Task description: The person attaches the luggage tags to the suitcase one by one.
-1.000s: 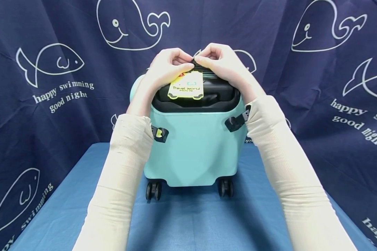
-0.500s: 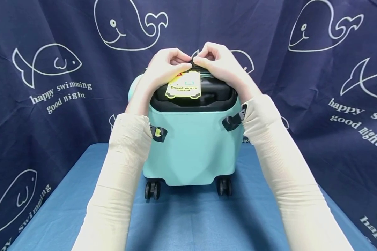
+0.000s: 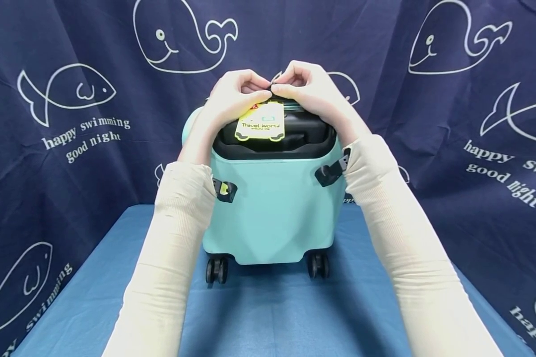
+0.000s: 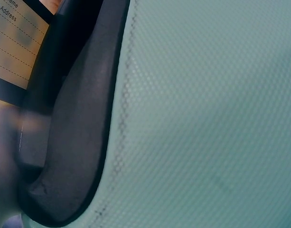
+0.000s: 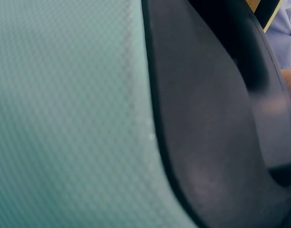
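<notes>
A mint-green suitcase (image 3: 272, 213) with a black handle panel (image 3: 295, 131) on top stands upright on its wheels in the head view. A yellow-edged luggage tag (image 3: 261, 122) reading "Travel World" hangs over that panel. At the top, my left hand (image 3: 238, 94) and right hand (image 3: 310, 87) meet, thumb and index fingertips together. Between them they pinch a small black strap (image 3: 271, 86) above the tag, mostly hidden by the fingers. The left wrist view shows the tag's lined address side (image 4: 14, 42) beside the black handle. Ribbed green shell (image 5: 69, 114) fills much of the right wrist view.
The suitcase's black wheels (image 3: 216, 270) rest on a blue cloth-covered table (image 3: 268, 317). Behind and on both sides hangs a navy curtain (image 3: 94, 39) with whale and fish drawings. Black wrist-camera mounts (image 3: 332, 172) sit close to the suitcase's front.
The head view has shifted slightly, so the scene sits a little further left. My right thumb has moved slightly down and closer to the left fingertips. The suitcase and tag hold their places.
</notes>
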`<state>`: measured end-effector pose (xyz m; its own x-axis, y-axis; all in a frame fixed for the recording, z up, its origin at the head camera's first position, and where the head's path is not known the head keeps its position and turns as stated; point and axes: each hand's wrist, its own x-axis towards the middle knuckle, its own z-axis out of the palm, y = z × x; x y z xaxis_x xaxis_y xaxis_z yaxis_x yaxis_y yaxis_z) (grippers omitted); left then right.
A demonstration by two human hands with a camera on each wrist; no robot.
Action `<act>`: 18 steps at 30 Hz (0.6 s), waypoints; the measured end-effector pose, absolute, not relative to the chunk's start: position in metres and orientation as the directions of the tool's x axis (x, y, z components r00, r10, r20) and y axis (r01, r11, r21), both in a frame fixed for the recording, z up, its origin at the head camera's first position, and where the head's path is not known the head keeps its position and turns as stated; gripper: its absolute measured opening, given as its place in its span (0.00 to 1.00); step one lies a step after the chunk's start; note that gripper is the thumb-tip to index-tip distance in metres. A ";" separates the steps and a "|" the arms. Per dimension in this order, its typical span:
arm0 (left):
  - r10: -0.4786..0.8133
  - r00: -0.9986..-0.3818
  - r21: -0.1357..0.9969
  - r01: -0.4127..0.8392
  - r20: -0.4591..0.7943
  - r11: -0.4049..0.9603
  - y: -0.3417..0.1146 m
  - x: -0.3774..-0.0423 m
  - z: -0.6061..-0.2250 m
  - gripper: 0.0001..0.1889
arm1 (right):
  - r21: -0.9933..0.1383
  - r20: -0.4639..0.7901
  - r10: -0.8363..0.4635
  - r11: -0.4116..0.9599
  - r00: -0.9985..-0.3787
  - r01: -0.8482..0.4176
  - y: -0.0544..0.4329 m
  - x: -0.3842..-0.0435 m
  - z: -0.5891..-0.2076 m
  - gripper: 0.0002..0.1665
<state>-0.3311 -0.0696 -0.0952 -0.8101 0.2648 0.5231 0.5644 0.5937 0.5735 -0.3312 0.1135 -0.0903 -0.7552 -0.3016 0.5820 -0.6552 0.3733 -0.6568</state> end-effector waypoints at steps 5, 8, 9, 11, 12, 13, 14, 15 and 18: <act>0.269 -0.807 0.576 0.570 0.525 0.586 -0.069 -0.331 -0.096 0.14 | -0.643 0.605 -0.296 0.366 -0.739 -0.673 0.115 -0.333 -0.091 0.06; 0.269 -0.808 0.579 0.570 0.525 0.582 -0.069 -0.331 -0.096 0.14 | -0.650 0.616 -0.287 0.342 -0.734 -0.679 0.115 -0.333 -0.092 0.06; 0.269 -0.808 0.580 0.570 0.525 0.581 -0.069 -0.331 -0.096 0.14 | -0.653 0.618 -0.285 0.333 -0.733 -0.680 0.115 -0.333 -0.092 0.06; 0.270 -0.806 0.580 0.572 0.526 0.579 -0.069 -0.331 -0.096 0.14 | -0.659 0.621 -0.281 0.317 -0.732 -0.682 0.115 -0.333 -0.092 0.06; 0.270 -0.806 0.581 0.573 0.527 0.579 -0.069 -0.331 -0.096 0.14 | -0.660 0.622 -0.279 0.316 -0.732 -0.682 0.115 -0.333 -0.092 0.07; 0.269 -0.806 0.579 0.573 0.528 0.579 -0.069 -0.331 -0.096 0.15 | -0.662 0.621 -0.277 0.315 -0.733 -0.680 0.115 -0.333 -0.092 0.07; 0.269 -0.806 0.579 0.573 0.528 0.580 -0.069 -0.331 -0.096 0.15 | -0.664 0.619 -0.276 0.318 -0.736 -0.677 0.115 -0.332 -0.092 0.06; 0.268 -0.806 0.578 0.572 0.528 0.581 -0.070 -0.331 -0.096 0.15 | -0.665 0.614 -0.275 0.323 -0.740 -0.673 0.114 -0.332 -0.092 0.05; 0.265 -0.806 0.573 0.570 0.529 0.589 -0.070 -0.331 -0.096 0.15 | -0.666 0.594 -0.270 0.363 -0.758 -0.652 0.114 -0.331 -0.091 0.04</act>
<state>-0.3310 -0.0702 -0.0959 -0.8062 0.2645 0.5293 0.5696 0.5892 0.5731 -0.3308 0.1138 -0.0909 -0.7577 -0.2700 0.5941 -0.6516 0.3630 -0.6660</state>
